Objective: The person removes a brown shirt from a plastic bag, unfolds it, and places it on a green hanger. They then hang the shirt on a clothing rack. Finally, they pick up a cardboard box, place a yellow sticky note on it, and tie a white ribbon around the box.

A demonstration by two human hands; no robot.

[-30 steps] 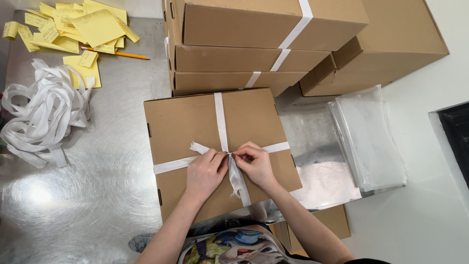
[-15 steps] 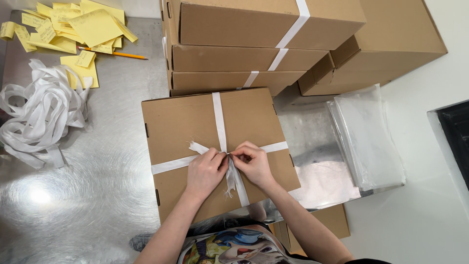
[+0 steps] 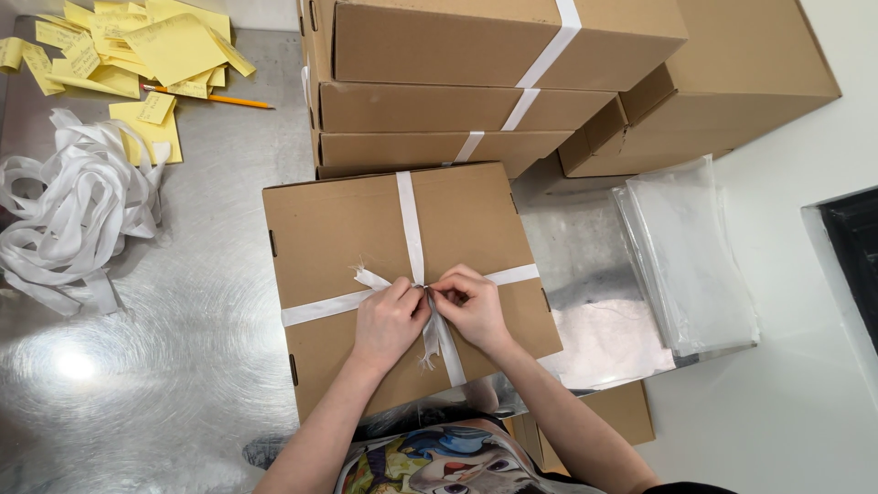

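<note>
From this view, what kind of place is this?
Likely a packing station: a steel table, stacked ribbon-tied cardboard boxes, a heap of white ribbon, and both hands knotting ribbon on a box.

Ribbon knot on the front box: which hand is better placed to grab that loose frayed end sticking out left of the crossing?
Probably the left hand. It pinches the white ribbon at the knot, right beside the loose end; the right hand sits across the crossing on the cardboard box.

Our one view, head-worn, looking almost straight down at the steel table (image 3: 137, 402) — close over our near edge, stacked boxes (image 3: 476, 91) far.
</note>
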